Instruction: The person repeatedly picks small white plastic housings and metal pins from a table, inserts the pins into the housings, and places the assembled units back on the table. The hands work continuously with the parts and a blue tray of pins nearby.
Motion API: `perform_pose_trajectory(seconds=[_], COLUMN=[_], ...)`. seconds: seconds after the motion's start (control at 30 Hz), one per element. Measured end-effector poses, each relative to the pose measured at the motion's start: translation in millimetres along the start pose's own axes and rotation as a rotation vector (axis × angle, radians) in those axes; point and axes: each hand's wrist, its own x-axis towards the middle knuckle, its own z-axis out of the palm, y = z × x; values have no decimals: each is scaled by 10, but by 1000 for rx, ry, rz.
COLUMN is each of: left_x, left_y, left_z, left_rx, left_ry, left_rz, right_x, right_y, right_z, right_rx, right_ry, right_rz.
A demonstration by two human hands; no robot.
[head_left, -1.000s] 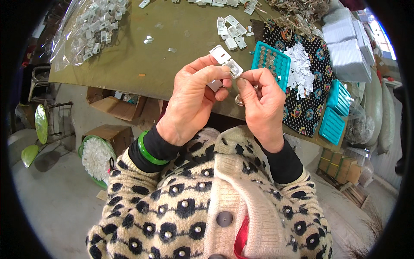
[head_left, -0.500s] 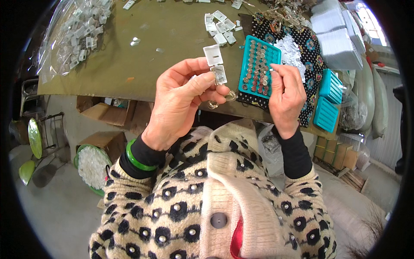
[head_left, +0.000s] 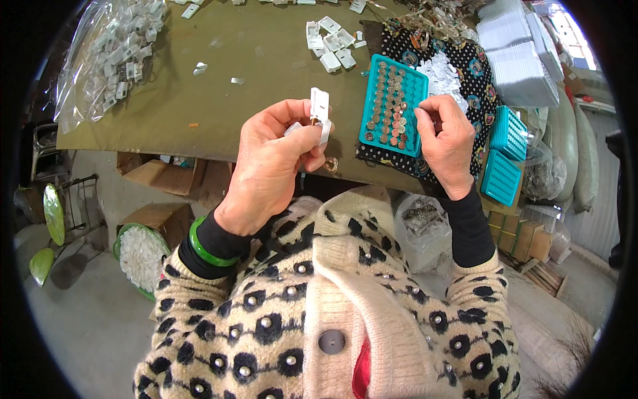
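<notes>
Between the thumb and fingers of my left hand (head_left: 262, 163) is a small white hinged plastic case (head_left: 319, 104), its lid standing up and its inside turned away. A coil of thin wire (head_left: 331, 165) hangs beneath those fingers. My right hand (head_left: 449, 136) is at the right edge of a teal tray (head_left: 416, 85), thumb and forefinger drawn together; whatever they may hold is hidden. Rows of round metal button cells (head_left: 389, 100), silvery and coppery, fill part of the tray. Small white pieces (head_left: 444, 74) lie heaped just beyond it.
More white cases (head_left: 330, 42) lie loose past my left hand. A clear bag (head_left: 119, 63) of white parts is at the far left. A dotted cloth (head_left: 482, 80) is under the tray. To the right are stacked white sheets (head_left: 525, 70) and more teal trays (head_left: 502, 176).
My left hand has turned the white case more edge-on and shifted it slightly down and left. The white bit seen at my right fingertips no longer shows. The whole view has shifted slightly.
</notes>
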Motion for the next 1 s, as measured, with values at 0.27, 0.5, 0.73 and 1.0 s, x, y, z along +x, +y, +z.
perform_pose_trajectory(seconds=[0.27, 0.5, 0.73, 1.0], left_x=[3, 54, 134, 135], left_y=[-57, -31, -21, -38], left_z=[-2, 57, 97, 116], left_rx=[-23, -29, -6, 58], left_ry=[-80, -28, -36, -16], left_rz=[-33, -53, -81, 6], right_x=[426, 441, 412, 441], right_y=[69, 281, 294, 118], right_z=[132, 119, 62, 33], right_rx=[-22, -150, -109, -58], right_ry=[90, -65, -104, -153], right_rz=[-234, -335, -345, -243])
